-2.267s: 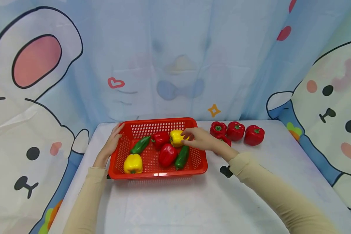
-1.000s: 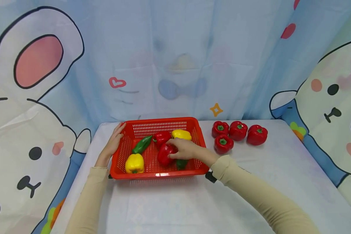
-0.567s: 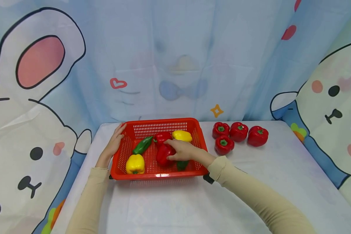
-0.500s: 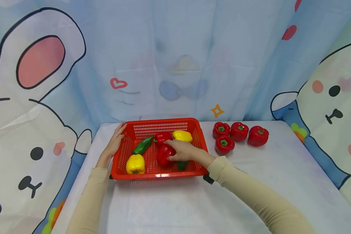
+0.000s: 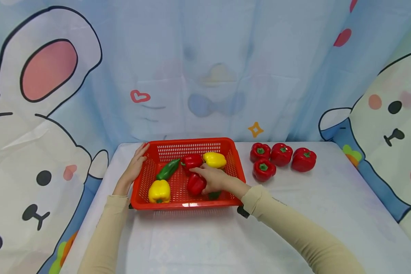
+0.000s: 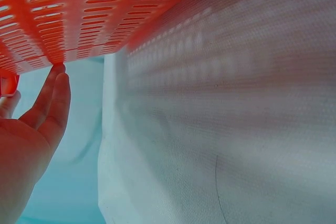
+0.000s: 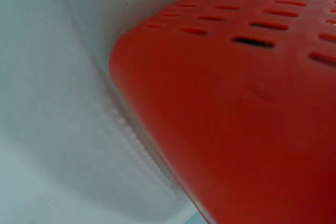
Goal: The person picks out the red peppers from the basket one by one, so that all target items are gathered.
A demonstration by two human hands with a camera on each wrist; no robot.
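Observation:
A red plastic basket (image 5: 188, 205) with slotted walls stands on the table. My left hand (image 5: 133, 165) rests at its left rim; in the left wrist view the visible fingers (image 6: 59, 95) are fairly straight and touch the outer wall. Inside the basket, my right hand (image 5: 214, 179) grips a red bell pepper (image 5: 196, 184), thumb on the near side. Behind that are another red bell pepper (image 5: 191, 160) and a yellow one (image 5: 215, 160). A green pepper (image 5: 168, 169) and a yellow bell pepper (image 5: 159, 191) lie at the left. My hand mostly covers a second green pepper (image 5: 214, 195).
To the right of the basket, several red bell peppers (image 5: 264, 169) sit on the white-covered table (image 5: 294, 201). A printed curtain (image 5: 205, 76) hangs behind the table. The right wrist view shows just the basket's outer wall (image 7: 220, 114) and the white cloth, without the hand.
My right hand has moved from the back yellow bell pepper to the front red one, taken hold of it and shifted it slightly right. The left hand has stayed at the rim.

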